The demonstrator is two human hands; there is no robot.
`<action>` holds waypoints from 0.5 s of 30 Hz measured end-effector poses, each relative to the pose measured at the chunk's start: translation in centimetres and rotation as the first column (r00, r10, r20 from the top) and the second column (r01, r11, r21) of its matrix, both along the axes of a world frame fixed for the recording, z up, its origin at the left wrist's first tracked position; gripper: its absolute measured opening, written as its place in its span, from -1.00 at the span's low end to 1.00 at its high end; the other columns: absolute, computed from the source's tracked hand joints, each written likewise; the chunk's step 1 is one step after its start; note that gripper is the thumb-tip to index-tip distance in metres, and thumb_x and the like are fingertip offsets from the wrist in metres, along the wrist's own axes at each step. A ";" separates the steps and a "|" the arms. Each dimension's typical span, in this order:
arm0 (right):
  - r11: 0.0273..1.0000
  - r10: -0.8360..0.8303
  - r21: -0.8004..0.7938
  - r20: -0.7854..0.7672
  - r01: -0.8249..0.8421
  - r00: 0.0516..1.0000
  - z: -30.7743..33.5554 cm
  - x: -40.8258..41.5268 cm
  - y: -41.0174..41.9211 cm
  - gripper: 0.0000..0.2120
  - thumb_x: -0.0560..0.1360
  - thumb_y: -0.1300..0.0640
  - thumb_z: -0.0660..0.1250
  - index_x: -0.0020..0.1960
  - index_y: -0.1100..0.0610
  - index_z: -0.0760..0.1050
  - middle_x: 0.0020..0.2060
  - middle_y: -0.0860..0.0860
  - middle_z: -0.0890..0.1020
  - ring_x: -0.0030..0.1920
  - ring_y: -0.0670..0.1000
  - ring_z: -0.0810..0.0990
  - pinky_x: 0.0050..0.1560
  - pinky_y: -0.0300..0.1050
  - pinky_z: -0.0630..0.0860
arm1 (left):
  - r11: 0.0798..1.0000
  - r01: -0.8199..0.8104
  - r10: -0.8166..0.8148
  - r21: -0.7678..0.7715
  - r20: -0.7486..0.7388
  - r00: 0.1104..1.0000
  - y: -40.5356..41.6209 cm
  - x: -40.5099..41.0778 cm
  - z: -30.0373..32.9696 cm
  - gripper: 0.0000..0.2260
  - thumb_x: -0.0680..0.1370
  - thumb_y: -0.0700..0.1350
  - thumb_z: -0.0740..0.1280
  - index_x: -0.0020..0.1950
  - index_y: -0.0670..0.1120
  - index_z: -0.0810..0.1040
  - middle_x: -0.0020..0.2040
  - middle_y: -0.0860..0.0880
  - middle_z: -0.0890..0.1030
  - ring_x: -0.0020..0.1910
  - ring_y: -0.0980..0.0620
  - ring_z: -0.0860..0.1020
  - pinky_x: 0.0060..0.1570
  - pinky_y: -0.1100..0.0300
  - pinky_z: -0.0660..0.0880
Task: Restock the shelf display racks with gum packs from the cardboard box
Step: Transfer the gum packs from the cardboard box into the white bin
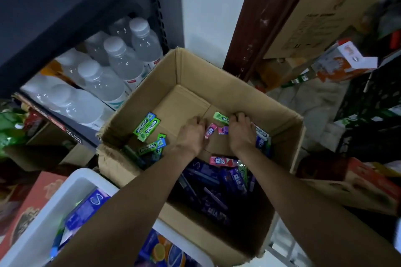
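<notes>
Your left hand [191, 134] pinches a small pink gum pack [210, 130] low inside the cardboard box [219, 84], while your right hand [240, 132] curls over more packs; what it grips cannot be told. Green Doublemint packs [147, 126] lie to the left, purple packs [214, 182] nearer you. Water bottles [121, 58] fill the rack beside the box.

Bare floor of the cardboard box [186, 102] lies open at the far end; green gum packs [147, 126] crowd its left side, purple packs [213, 182] heap the near end.
</notes>
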State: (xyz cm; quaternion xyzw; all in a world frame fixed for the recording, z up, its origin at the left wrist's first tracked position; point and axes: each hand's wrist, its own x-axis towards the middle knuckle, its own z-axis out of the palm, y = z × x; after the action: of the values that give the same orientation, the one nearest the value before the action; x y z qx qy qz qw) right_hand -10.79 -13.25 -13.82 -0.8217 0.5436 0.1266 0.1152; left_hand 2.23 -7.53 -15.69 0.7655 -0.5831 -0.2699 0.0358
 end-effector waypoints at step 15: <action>0.964 -0.152 0.241 0.155 0.112 0.976 0.5 2.0 1.6 -0.65 0.43 -0.03 0.42 0.02 0.21 0.47 0.01 0.16 0.57 -0.11 0.08 0.54 -0.23 -0.17 0.41 | 0.966 0.010 0.010 0.259 -0.074 0.997 2.0 3.7 1.9 -0.66 0.37 -0.07 0.51 0.04 -0.13 0.49 0.05 -0.12 0.56 0.05 -0.14 0.54 0.02 0.09 0.49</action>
State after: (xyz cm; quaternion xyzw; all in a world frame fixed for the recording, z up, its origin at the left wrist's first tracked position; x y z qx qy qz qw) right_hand -8.78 -11.67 -13.36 -0.7724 0.5669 0.1095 0.2646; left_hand 5.92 -5.53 -13.78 0.7528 -0.5411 -0.3724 -0.0430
